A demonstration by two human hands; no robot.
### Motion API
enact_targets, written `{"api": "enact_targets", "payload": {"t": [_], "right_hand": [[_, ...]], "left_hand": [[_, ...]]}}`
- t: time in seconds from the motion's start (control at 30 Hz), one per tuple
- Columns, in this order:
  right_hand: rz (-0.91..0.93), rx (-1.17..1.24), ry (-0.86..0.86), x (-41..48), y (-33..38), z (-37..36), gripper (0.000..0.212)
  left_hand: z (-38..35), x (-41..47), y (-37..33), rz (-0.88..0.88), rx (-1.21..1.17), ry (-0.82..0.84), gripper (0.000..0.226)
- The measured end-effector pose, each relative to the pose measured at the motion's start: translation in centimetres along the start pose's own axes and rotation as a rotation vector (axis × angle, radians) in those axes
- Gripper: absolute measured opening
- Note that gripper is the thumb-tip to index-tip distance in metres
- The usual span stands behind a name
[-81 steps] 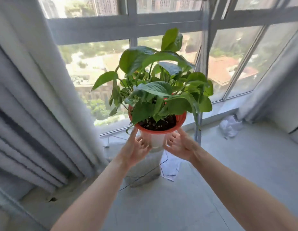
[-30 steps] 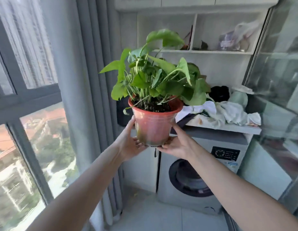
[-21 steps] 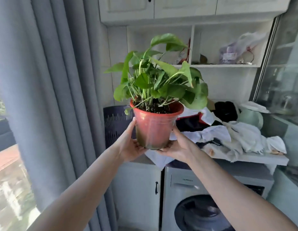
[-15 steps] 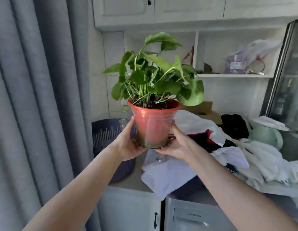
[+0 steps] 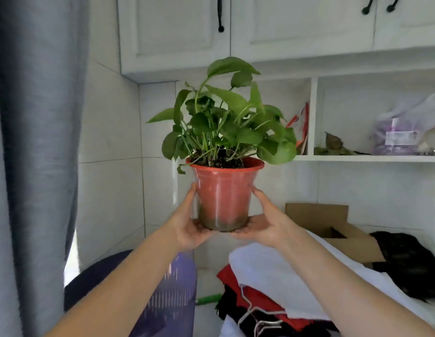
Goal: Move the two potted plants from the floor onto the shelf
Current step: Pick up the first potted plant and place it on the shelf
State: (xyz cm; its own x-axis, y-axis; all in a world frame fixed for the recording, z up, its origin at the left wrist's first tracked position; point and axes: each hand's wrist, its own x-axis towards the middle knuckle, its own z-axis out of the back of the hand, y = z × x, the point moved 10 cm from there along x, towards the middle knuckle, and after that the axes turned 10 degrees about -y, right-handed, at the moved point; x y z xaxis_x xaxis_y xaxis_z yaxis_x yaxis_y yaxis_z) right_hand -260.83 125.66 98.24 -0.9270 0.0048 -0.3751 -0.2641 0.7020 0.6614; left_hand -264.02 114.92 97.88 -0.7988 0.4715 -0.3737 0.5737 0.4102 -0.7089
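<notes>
A leafy green plant in an orange-red plastic pot (image 5: 225,193) is held up in mid-air at the centre of the view. My left hand (image 5: 187,227) cups its lower left side and my right hand (image 5: 262,222) cups its lower right side and base. The pot is upright, its rim about level with the white shelf (image 5: 367,158) behind it to the right. The shelf's left compartment lies behind the leaves and is mostly hidden. No second potted plant is in view.
White cupboards (image 5: 284,25) hang above the shelf. The right compartment holds a plastic bag (image 5: 406,132) and dark bits. Below lie piled clothes (image 5: 279,288), a cardboard box (image 5: 333,222) and a purple basket (image 5: 167,300). A grey curtain (image 5: 36,142) hangs at the left.
I have turned from the window to the cupboard wall and come closer. The pot has risen with both hands, from counter height up to shelf level.
</notes>
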Motion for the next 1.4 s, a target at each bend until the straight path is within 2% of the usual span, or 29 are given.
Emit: {"api": "enact_targets", "payload": {"t": [0.13, 0.3, 0.63, 0.93, 1.1, 1.27, 1.33, 1.4], "right_hand": [[0.010, 0.054, -0.021, 4.1, 4.1, -2.3, 0.092], [0.086, 0.063, -0.118, 9.0, 9.1, -4.6, 0.089], [0.189, -0.004, -0.165, 15.4, 19.2, -8.2, 0.090], [0.263, -0.031, -0.216, 18.2, 24.1, -9.1, 0.081], [0.374, -0.183, -0.252, 19.0, 26.0, -8.9, 0.061], [0.416, -0.331, -0.343, 19.1, 27.0, -8.0, 0.074], [0.435, -0.370, -0.309, 18.9, 27.1, -8.0, 0.070], [0.449, -0.356, -0.193, 18.6, 27.0, -8.4, 0.061]], "left_hand": [[-1.9, 4.1, -4.9, 0.016, 0.025, 0.021, 0.116], [-3.7, 9.3, -11.2, -0.051, 0.111, -0.009, 0.098], [-9.1, 16.9, -19.8, -0.136, 0.184, -0.010, 0.107], [-11.4, 21.2, -22.4, -0.163, 0.158, -0.002, 0.107], [-11.8, 23.1, -22.6, -0.137, 0.119, 0.029, 0.093], [-12.1, 23.7, -22.6, -0.162, 0.074, 0.023, 0.094], [-12.3, 23.7, -22.8, -0.183, 0.076, 0.024, 0.088], [-12.7, 23.7, -22.9, -0.200, 0.087, 0.034, 0.084]]}}
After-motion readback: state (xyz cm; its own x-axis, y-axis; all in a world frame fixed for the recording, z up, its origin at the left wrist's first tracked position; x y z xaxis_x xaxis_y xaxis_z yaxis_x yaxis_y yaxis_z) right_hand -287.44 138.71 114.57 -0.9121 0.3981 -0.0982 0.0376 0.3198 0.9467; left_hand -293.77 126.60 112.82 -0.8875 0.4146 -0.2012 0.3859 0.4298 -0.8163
